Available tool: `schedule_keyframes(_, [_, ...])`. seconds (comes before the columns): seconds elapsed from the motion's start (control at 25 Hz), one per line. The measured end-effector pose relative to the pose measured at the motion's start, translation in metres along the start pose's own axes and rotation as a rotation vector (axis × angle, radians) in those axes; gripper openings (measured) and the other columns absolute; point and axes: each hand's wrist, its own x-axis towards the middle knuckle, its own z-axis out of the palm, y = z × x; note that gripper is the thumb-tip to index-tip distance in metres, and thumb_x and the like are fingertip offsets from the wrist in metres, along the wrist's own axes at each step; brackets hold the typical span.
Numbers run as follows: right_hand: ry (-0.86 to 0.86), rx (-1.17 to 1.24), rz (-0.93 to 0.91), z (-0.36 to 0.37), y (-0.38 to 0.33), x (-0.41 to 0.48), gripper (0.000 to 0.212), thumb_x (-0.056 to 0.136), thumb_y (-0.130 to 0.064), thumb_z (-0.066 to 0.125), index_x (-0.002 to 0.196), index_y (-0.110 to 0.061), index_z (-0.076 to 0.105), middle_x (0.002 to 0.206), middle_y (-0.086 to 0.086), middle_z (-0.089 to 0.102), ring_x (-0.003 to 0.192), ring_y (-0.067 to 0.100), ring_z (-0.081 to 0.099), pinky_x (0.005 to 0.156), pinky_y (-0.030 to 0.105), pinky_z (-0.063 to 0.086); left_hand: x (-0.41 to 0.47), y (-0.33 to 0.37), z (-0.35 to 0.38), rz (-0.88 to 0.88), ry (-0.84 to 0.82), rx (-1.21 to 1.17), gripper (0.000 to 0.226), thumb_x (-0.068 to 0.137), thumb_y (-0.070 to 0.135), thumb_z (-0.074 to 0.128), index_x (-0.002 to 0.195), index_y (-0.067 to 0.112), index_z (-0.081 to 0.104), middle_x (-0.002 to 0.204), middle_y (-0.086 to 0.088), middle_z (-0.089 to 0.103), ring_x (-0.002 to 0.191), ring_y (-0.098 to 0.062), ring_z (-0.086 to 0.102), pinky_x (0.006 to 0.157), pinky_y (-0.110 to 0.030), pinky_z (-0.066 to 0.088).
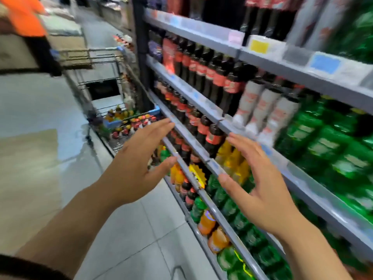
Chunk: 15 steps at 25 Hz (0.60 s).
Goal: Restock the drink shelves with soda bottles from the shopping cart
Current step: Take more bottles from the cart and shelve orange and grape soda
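The soda bottles [131, 123] sat in the shopping cart [84, 57], just beyond the tips of the left hand's [137, 158] fingers [159, 126], their red and yellow caps blurred. Those fingers were straight and loosely spread, holding nothing. The right hand [260, 188] was empty too, its fingers [240, 142] spread and slightly bent, their tips in front of a grey rail of the drink shelves [193, 98] (whether they touched it could not be told). Above both sets of fingertips stood dark cola bottles [201, 67]; right of the right fingers, green bottles [323, 142]; below its thumb, orange bottles [205, 221]. Far past the left fingers stood a person in an orange top [24, 15].
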Motion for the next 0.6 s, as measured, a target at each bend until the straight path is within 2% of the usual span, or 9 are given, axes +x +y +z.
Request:
schedule_keyframes(0.2, [-0.141,0.179,-0.059,0.071,0.036,0.113,0.058,0.09,-0.059,0.056,0.145,-0.048,0.04,0.153,-0.032,0.033,0.145,-0.009,0.027,0.111,0.009,0.022,0.012,-0.077,-0.012,-0.296,0.056,0.175,0.069,0.097,0.057,0.045,0.157,0.032,0.024,0.165,0.016,0.016,0.151,-0.001,0.014,0.119,-0.029,0.019])
schedule_keyframes(0.32, [-0.255,0.245,-0.135,0.111,0.041,0.182,0.061,0.083,-0.068,0.049,0.14,-0.049,0.038,0.151,-0.028,0.037,0.141,-0.013,0.028,0.108,0.0,0.018,0.017,-0.109,-0.028,-0.409,0.095,0.258,0.069,0.095,0.056,0.046,0.154,0.024,0.033,0.163,0.01,0.027,0.149,-0.006,0.023,0.12,-0.031,0.024])
schedule_keyframes(0.4, [-0.31,0.277,-0.191,0.136,0.039,0.221,0.061,0.084,-0.067,0.046,0.141,-0.048,0.038,0.151,-0.024,0.039,0.142,-0.01,0.03,0.109,0.002,0.019,0.015,-0.13,-0.039,-0.462,0.111,0.313,0.067,0.095,0.056,0.045,0.152,0.021,0.038,0.159,0.009,0.034,0.147,-0.008,0.03,0.119,-0.031,0.027])
schedule_keyframes(0.48, [-0.356,0.334,-0.249,0.166,0.037,0.254,0.059,0.088,-0.065,0.046,0.143,-0.046,0.039,0.15,-0.029,0.038,0.141,-0.012,0.03,0.109,0.002,0.021,0.01,-0.151,-0.048,-0.531,0.138,0.34,0.065,0.096,0.059,0.043,0.151,0.023,0.039,0.154,0.012,0.038,0.144,-0.007,0.033,0.117,-0.029,0.028])
schedule_keyframes(0.52, [-0.371,0.364,-0.264,0.181,0.036,0.269,0.059,0.089,-0.065,0.046,0.144,-0.045,0.041,0.15,-0.032,0.037,0.142,-0.012,0.03,0.111,0.006,0.024,0.009,-0.162,-0.051,-0.556,0.152,0.347,0.064,0.096,0.059,0.042,0.15,0.025,0.04,0.151,0.015,0.038,0.143,-0.006,0.034,0.116,-0.028,0.029])
schedule_keyframes(0.6, [-0.4,0.399,-0.283,0.214,0.034,0.3,0.059,0.09,-0.063,0.047,0.145,-0.042,0.043,0.15,-0.031,0.038,0.144,-0.005,0.033,0.116,0.023,0.032,0.014,-0.194,-0.058,-0.592,0.169,0.349,0.062,0.096,0.058,0.043,0.149,0.026,0.04,0.147,0.018,0.038,0.14,-0.004,0.036,0.115,-0.026,0.03])
